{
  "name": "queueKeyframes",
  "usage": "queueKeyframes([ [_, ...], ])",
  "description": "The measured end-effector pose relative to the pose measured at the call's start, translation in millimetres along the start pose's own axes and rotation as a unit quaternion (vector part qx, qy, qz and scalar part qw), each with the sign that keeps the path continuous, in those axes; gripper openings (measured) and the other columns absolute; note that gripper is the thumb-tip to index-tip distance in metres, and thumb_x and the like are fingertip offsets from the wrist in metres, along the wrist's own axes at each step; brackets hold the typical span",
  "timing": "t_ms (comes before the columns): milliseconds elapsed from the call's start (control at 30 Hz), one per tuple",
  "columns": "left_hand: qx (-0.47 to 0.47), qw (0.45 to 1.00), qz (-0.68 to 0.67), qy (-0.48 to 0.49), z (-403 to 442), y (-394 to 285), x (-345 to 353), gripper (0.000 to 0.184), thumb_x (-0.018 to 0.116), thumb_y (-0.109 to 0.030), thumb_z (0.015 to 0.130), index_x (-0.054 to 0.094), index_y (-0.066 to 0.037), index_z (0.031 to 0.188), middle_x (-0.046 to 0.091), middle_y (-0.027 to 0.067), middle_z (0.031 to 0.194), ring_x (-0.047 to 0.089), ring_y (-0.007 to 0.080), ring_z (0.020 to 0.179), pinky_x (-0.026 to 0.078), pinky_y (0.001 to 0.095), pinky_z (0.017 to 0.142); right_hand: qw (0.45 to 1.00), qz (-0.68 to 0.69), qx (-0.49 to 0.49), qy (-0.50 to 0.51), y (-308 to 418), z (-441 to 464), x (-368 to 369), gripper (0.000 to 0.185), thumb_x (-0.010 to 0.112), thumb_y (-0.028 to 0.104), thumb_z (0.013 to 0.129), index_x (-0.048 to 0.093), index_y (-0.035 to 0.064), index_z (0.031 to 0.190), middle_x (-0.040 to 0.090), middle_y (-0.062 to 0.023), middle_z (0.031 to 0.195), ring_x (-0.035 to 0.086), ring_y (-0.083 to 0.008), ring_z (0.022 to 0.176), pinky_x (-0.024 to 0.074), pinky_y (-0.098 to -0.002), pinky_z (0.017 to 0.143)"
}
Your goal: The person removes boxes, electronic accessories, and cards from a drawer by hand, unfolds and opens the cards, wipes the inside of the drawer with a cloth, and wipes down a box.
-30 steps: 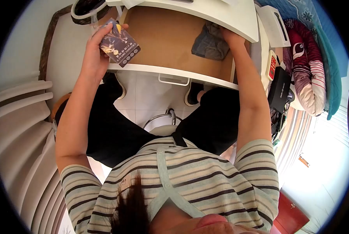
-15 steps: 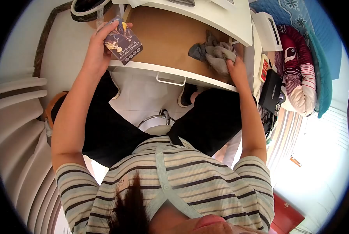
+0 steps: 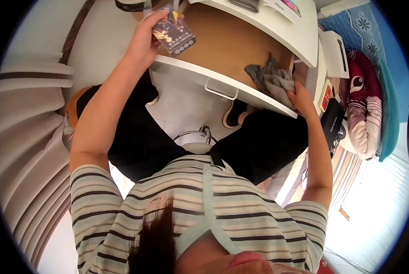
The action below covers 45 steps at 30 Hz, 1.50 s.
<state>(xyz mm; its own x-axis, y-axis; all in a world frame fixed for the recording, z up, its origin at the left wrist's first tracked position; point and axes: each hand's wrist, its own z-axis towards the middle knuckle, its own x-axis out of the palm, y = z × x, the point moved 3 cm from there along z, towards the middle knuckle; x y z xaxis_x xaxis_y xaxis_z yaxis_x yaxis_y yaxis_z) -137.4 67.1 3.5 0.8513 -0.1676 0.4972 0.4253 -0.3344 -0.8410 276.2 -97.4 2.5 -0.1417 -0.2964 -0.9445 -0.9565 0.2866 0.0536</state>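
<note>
Above the left end of an open white drawer [image 3: 186,67], my left hand [image 3: 150,33] is closed round a dark card box [image 3: 175,34] with printed figures and white lettering. Clear plastic sticks up from the box's top. At the drawer's right end, my right hand [image 3: 301,97] has its fingers closed on the edge of a crumpled grey cloth [image 3: 277,83]. The cloth lies bunched on the drawer's brown bottom; part of the fingers is hidden by it.
A white tabletop [image 3: 277,27] overhangs the drawer's back. To the right stand a white box [image 3: 336,54], a red-and-white calculator-like device [image 3: 326,95], a black box [image 3: 332,118] and a maroon striped plush [image 3: 365,98]. My legs are below the drawer handle [image 3: 221,89].
The whole view has shifted, so the drawer and both hands appear further right. My left hand keeps the card box and my right hand stays on the grey cloth.
</note>
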Motion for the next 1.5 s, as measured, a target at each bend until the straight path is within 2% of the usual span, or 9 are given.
queueKeyframes([
  [167, -0.005, 1.000, 0.013, 0.003, -5.7, -2.2, 0.2, 0.034, 0.055, -0.029, 0.085, 0.054, -0.002, 0.107, 0.063, 0.0108, 0.106, 0.061, 0.0161, 0.094, 0.048, 0.0307, 0.085, 0.957, 0.069, -0.239, -0.149, 102.2, -21.8, -41.6, 0.030, 0.058, 0.018, 0.079, 0.054, 0.0001, 0.102, 0.056, -0.0236, 0.106, 0.054, -0.0388, 0.096, 0.0444, -0.0404, 0.079],
  [400, -0.031, 0.997, 0.025, 0.068, -19.5, -1.5, 12.9, 0.028, 0.059, -0.023, 0.083, 0.048, -0.005, 0.101, 0.064, 0.0128, 0.101, 0.064, 0.0160, 0.081, 0.053, 0.0298, 0.074, 0.832, 0.547, -0.013, 0.093, 196.1, 124.7, 49.8, 0.031, 0.053, 0.026, 0.089, 0.055, 0.0047, 0.111, 0.059, -0.0070, 0.104, 0.055, -0.0186, 0.093, 0.0436, -0.0285, 0.081],
  [567, -0.043, 0.998, -0.005, 0.047, -15.5, 3.9, 6.7, 0.035, 0.069, -0.028, 0.075, 0.050, -0.007, 0.096, 0.065, 0.0081, 0.088, 0.064, 0.0119, 0.075, 0.051, 0.0232, 0.061, 0.549, 0.831, -0.022, -0.088, 269.5, 178.2, 37.7, 0.050, 0.053, 0.031, 0.090, 0.039, 0.0053, 0.130, 0.048, -0.0071, 0.125, 0.050, -0.0210, 0.106, 0.0409, -0.0346, 0.090],
  [733, -0.063, 0.996, 0.014, 0.064, -15.2, -0.5, 14.1, 0.033, 0.070, -0.028, 0.075, 0.052, -0.007, 0.091, 0.062, 0.0058, 0.082, 0.060, 0.0105, 0.071, 0.047, 0.0235, 0.064, 0.628, 0.770, -0.045, -0.107, 281.8, 233.5, 67.4, 0.048, 0.051, 0.032, 0.090, 0.041, 0.0061, 0.129, 0.050, -0.0106, 0.125, 0.050, -0.0281, 0.110, 0.0379, -0.0411, 0.094],
  [767, -0.063, 0.995, 0.025, 0.067, -13.7, -1.1, 14.8, 0.033, 0.070, -0.028, 0.074, 0.052, -0.007, 0.091, 0.061, 0.0056, 0.081, 0.060, 0.0104, 0.072, 0.046, 0.0237, 0.065, 0.829, 0.530, -0.100, -0.151, 278.1, 242.8, 64.9, 0.043, 0.050, 0.031, 0.090, 0.046, 0.0056, 0.125, 0.052, -0.0151, 0.120, 0.051, -0.0316, 0.108, 0.0379, -0.0421, 0.093],
  [867, -0.072, 0.996, 0.025, 0.056, -14.1, 1.5, 15.1, 0.033, 0.069, -0.029, 0.074, 0.052, -0.006, 0.090, 0.060, 0.0050, 0.080, 0.057, 0.0098, 0.074, 0.045, 0.0245, 0.066, 0.959, 0.134, -0.189, -0.166, 302.7, 210.6, 26.5, 0.034, 0.049, 0.027, 0.089, 0.056, 0.0022, 0.111, 0.056, -0.0247, 0.109, 0.052, -0.0392, 0.101, 0.0391, -0.0429, 0.090],
  [1200, -0.088, 0.987, 0.032, 0.128, -15.3, 1.4, 15.3, 0.027, 0.066, -0.025, 0.079, 0.047, -0.008, 0.088, 0.065, 0.0103, 0.093, 0.062, 0.0100, 0.079, 0.049, 0.0237, 0.071, 0.867, 0.289, -0.374, -0.158, 297.7, 114.4, 30.6, 0.036, 0.056, 0.017, 0.083, 0.052, 0.0035, 0.116, 0.053, -0.0141, 0.113, 0.052, -0.0281, 0.108, 0.0409, -0.0338, 0.092],
  [1300, -0.070, 0.986, -0.016, 0.150, -18.2, -10.2, 17.1, 0.026, 0.062, -0.026, 0.080, 0.051, -0.006, 0.092, 0.064, 0.0139, 0.096, 0.063, 0.0161, 0.082, 0.051, 0.0271, 0.073, 0.552, 0.745, -0.178, 0.330, 299.5, 72.2, 42.7, 0.046, 0.063, 0.014, 0.077, 0.051, 0.0062, 0.121, 0.049, -0.0128, 0.120, 0.047, -0.0268, 0.114, 0.0377, -0.0337, 0.096],
  [1500, 0.064, 0.989, -0.078, 0.110, -16.9, -56.8, 2.0, 0.037, 0.052, -0.030, 0.086, 0.054, -0.002, 0.110, 0.063, 0.0143, 0.105, 0.062, 0.0184, 0.089, 0.051, 0.0308, 0.080, 0.826, 0.358, -0.363, 0.240, 296.2, 67.9, 15.7, 0.043, 0.056, 0.003, 0.073, 0.056, 0.0076, 0.116, 0.047, -0.0158, 0.123, 0.044, -0.0307, 0.116, 0.0345, -0.0369, 0.100],
])
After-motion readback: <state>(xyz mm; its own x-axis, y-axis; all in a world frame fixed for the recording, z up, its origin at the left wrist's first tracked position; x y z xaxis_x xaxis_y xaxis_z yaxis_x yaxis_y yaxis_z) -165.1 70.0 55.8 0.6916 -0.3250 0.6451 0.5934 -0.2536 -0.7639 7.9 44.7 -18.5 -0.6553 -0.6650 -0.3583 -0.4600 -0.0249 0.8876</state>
